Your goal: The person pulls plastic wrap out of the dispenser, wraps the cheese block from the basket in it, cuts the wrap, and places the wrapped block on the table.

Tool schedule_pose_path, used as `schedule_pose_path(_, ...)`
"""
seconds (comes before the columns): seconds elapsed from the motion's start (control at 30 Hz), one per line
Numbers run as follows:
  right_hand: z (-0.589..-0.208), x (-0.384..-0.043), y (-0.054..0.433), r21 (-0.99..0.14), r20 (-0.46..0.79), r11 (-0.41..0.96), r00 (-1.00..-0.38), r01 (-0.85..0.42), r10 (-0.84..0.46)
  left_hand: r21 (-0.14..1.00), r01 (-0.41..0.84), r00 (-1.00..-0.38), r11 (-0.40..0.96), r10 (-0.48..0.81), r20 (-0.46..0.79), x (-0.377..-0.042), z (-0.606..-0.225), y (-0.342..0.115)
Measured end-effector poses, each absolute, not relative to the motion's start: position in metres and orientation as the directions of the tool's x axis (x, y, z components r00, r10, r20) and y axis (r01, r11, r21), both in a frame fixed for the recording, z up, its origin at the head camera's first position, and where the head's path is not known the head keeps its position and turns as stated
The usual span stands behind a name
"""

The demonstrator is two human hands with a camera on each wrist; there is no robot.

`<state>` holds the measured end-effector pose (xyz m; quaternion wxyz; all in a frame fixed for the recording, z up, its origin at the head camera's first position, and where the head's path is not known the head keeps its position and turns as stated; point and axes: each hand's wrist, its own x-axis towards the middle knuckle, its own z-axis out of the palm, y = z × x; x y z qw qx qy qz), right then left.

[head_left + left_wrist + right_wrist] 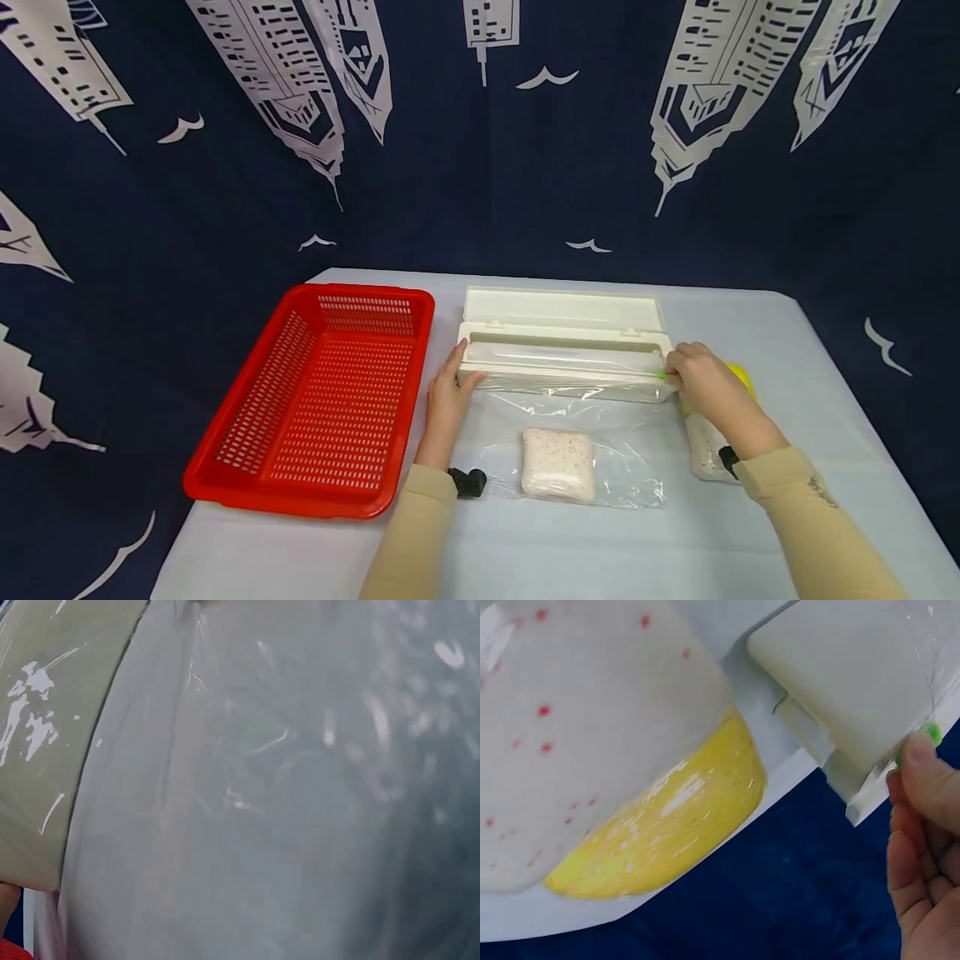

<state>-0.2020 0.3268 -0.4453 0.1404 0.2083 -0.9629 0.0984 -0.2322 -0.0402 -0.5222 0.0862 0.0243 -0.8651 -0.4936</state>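
A cream cling film dispenser (562,367) sits mid-table with its lid raised and a film roll inside. My left hand (446,412) holds its left end, thumb on the front edge. At the right end, my right hand (712,387) pinches a small green slider (931,733) between thumb and finger. Clear film (247,787) hangs from the dispenser's front and spreads toward me. A white, speckled, rounded square block (558,465) lies within the film's area; whether above or below it, I cannot tell.
To the left stands a red perforated plastic basket (337,400). A yellow and white speckled item (682,817) in glossy wrap lies beside the dispenser's right end, partly behind my right forearm. A dark patterned curtain (480,183) hangs behind the white-covered table (555,550).
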Motion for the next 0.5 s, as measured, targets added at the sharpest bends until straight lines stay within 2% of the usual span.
schedule_pose_path(0.2, -0.448, -0.199, 0.332, -0.114, 0.325, 0.899, -0.871, -0.422, -0.368, 0.853, 0.045, -0.983, 0.520, -0.131, 0.132, -0.231, -0.522, -0.040)
schedule_pose_path(0.33, -0.449, -0.194, 0.328, -0.124, 0.345, 0.920, -0.885, -0.373, -0.313, 0.856, 0.054, -0.988, 0.514, -0.097, 0.121, -0.230, -0.521, -0.042)
schedule_pose_path(0.4, -0.450, -0.190, 0.323, -0.145, 0.364, 0.940, -0.900, -0.309, -0.240, 0.861, 0.071, -0.989, 0.503, -0.074, 0.125, -0.228, -0.519, -0.042)
schedule_pose_path(0.5, -0.453, -0.181, 0.310, -0.249, 0.413, 0.957, -0.910, -0.146, -0.032, 0.864, 0.100, -0.989, 0.493, -0.045, 0.140, -0.227, -0.516, -0.041)
